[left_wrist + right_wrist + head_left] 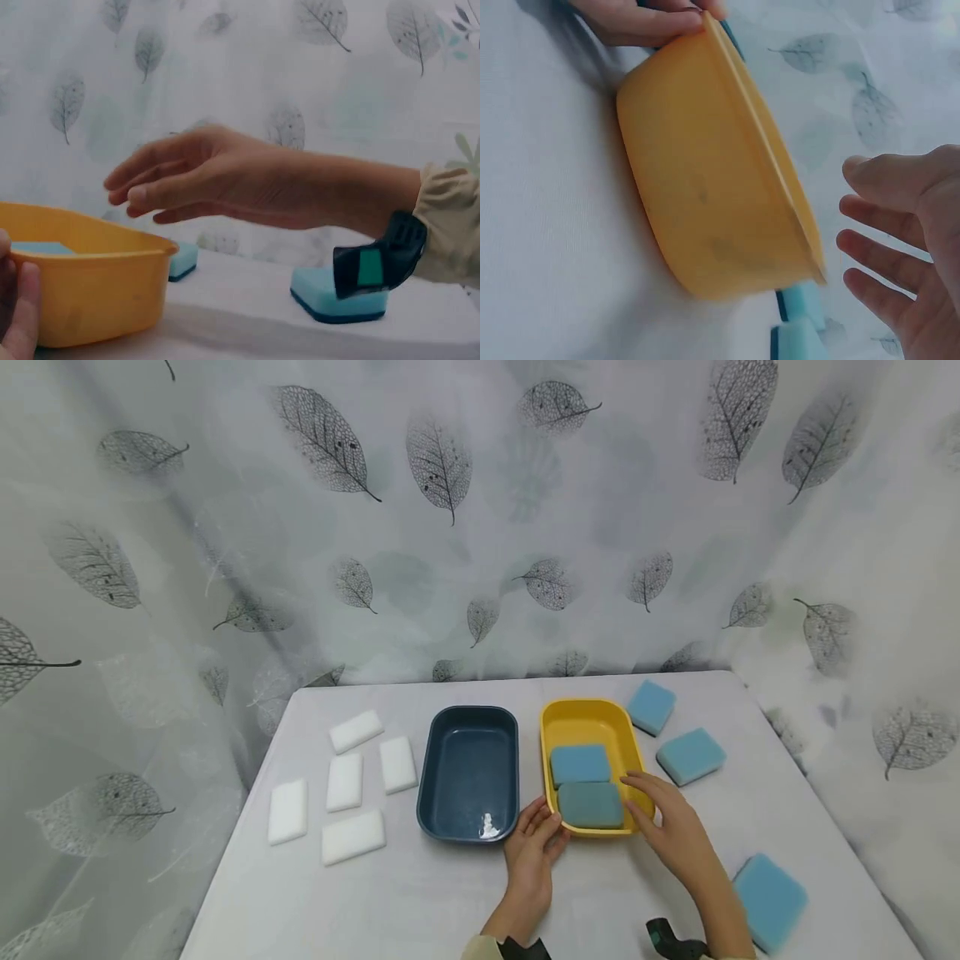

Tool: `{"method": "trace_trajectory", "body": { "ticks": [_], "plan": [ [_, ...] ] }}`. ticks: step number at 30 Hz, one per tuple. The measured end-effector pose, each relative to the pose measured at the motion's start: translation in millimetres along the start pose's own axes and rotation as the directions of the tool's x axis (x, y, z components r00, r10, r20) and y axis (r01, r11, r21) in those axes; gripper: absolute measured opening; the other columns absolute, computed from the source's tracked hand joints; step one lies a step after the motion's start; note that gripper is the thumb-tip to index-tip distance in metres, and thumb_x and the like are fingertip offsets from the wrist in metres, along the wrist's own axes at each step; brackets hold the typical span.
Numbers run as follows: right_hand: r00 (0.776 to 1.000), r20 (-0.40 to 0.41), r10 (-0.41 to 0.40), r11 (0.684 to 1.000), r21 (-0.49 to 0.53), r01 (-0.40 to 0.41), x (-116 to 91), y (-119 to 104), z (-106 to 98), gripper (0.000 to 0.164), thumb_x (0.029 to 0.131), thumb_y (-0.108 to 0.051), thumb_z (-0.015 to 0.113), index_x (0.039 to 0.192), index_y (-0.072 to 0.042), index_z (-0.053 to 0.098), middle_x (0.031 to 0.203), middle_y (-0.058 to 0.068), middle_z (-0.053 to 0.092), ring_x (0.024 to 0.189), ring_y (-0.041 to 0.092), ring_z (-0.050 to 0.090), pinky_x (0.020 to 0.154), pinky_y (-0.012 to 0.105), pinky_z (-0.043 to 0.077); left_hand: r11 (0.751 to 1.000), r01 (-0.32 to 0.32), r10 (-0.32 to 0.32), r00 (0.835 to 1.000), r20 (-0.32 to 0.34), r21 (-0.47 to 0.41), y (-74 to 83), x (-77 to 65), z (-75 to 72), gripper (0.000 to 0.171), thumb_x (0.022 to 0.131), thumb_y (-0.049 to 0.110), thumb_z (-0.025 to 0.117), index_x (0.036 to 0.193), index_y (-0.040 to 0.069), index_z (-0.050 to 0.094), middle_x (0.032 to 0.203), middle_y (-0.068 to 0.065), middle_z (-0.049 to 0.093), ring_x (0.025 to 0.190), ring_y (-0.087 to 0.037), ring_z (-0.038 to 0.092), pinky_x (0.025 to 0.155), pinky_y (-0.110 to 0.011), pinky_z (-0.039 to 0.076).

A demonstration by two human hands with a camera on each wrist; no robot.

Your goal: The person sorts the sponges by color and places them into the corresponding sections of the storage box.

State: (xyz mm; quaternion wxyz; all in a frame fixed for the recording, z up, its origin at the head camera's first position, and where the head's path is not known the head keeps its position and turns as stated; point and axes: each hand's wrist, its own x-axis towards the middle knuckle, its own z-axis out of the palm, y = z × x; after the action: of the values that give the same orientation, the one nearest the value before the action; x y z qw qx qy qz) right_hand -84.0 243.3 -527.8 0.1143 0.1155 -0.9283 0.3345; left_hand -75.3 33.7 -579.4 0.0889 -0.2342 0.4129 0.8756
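Blue scouring sponges [591, 805]: two inside the yellow tray [585, 727], three outside at right — probably remaining.
White sponges [344, 782]: all five beside the navy tray [468, 777], likely not begun.
Left hand [528, 852]: pinching the yellow rim.
Right hand [671, 827]: fingers loosely spread, holding nothing.
Room: narrow between trays — near side roomier.

Blocks [344, 782] left of left tray [468, 768], sponges [581, 765] in right tray [585, 722]

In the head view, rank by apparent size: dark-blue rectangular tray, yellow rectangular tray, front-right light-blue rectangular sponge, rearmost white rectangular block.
1. Dark-blue tray and yellow tray: too alike to rank.
2. Light-blue sponge, perhaps enlarged by nearness.
3. White block.
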Motion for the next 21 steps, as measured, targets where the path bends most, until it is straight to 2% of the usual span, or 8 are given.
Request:
{"method": "trace_trajectory", "body": {
  "ticks": [2,5,7,9,10,13,16,21],
  "plan": [
    [0.999,-0.038,0.018,1.000,-0.013,-0.019,-10,1,-7,0.045,0.092,-0.003,0.077,0.135,-0.009,0.066,0.142,0.017,0.064,0.133,0.041,0.055,0.106,0.058,0.046,1.000,-0.017,0.017,1.000,0.012,0.014,-4.1,1.4,-2.8,0.049,0.092,0.007,0.078,0.139,0.003,0.061,0.109,0.000,0.062,0.093,-0.011,0.069,0.087,-0.030,0.063],
    [0.994,-0.108,0.015,0.999,-0.036,-0.019,-23,7,-15,0.051,0.088,0.000,0.079,0.136,-0.010,0.065,0.140,0.017,0.065,0.130,0.036,0.056,0.118,0.027,0.041,1.000,-0.026,0.026,0.999,0.030,0.012,-8.5,4.7,-6.7,0.049,0.092,0.006,0.078,0.138,0.003,0.061,0.108,0.001,0.062,0.093,-0.010,0.070,0.086,-0.030,0.063],
    [0.987,-0.160,0.013,0.999,-0.047,-0.020,-30,13,-21,0.054,0.087,0.002,0.080,0.137,-0.009,0.065,0.138,0.018,0.066,0.133,0.021,0.056,0.118,0.008,0.030,1.000,-0.026,0.025,0.999,0.045,0.008,-9.8,6.9,-8.1,0.049,0.093,0.006,0.077,0.139,0.003,0.060,0.107,0.003,0.062,0.093,-0.010,0.070,0.086,-0.030,0.063],
    [0.977,-0.212,0.016,0.997,-0.069,-0.031,-38,20,-27,0.054,0.087,0.002,0.080,0.137,-0.009,0.065,0.136,0.018,0.067,0.134,0.002,0.051,0.105,-0.007,0.015,1.000,-0.022,0.022,0.998,0.058,0.006,-10.4,8.7,-9.3,0.049,0.093,0.006,0.077,0.139,0.003,0.060,0.105,0.004,0.062,0.092,-0.010,0.070,0.086,-0.029,0.063],
    [0.972,-0.232,0.027,0.996,-0.080,-0.046,-43,24,-31,0.054,0.086,0.003,0.080,0.137,-0.009,0.065,0.136,0.018,0.067,0.132,-0.004,0.049,0.104,-0.007,0.014,1.000,-0.022,0.022,0.998,0.064,0.006,-10.6,9.1,-9.8,0.049,0.093,0.006,0.077,0.140,0.004,0.060,0.105,0.004,0.062,0.092,-0.010,0.070,0.085,-0.029,0.063],
    [0.968,-0.225,0.108,0.987,-0.088,-0.131,-57,33,-43,0.051,0.090,0.001,0.077,0.138,-0.005,0.062,0.137,0.022,0.064,0.139,0.010,0.051,0.118,0.023,0.038,1.000,-0.020,0.019,0.997,0.075,0.006,-10.9,9.9,-10.9,0.049,0.093,0.006,0.077,0.140,0.004,0.059,0.103,0.004,0.063,0.091,-0.011,0.071,0.085,-0.029,0.063],
    [0.964,-0.159,0.215,0.968,-0.096,-0.232,-70,44,-57,0.050,0.095,-0.004,0.074,0.142,-0.002,0.058,0.139,0.029,0.060,0.127,0.046,0.055,0.101,0.057,0.046,1.000,-0.018,0.018,0.997,0.076,0.004,-11.0,10.2,-11.5,0.047,0.093,0.005,0.076,0.138,0.004,0.060,0.103,0.004,0.063,0.090,-0.012,0.071,0.086,-0.029,0.064],
    [0.947,-0.044,0.318,0.939,-0.121,-0.321,-88,68,-76,0.050,0.101,-0.015,0.068,0.143,0.006,0.052,0.139,0.038,0.055,0.121,0.058,0.051,0.091,0.066,0.046,1.000,-0.016,0.015,0.996,0.084,0.011,-12.2,9.1,-11.9,0.044,0.092,0.005,0.077,0.134,0.004,0.062,0.104,0.002,0.063,0.091,-0.012,0.070,0.087,-0.030,0.064]
  ]
}}
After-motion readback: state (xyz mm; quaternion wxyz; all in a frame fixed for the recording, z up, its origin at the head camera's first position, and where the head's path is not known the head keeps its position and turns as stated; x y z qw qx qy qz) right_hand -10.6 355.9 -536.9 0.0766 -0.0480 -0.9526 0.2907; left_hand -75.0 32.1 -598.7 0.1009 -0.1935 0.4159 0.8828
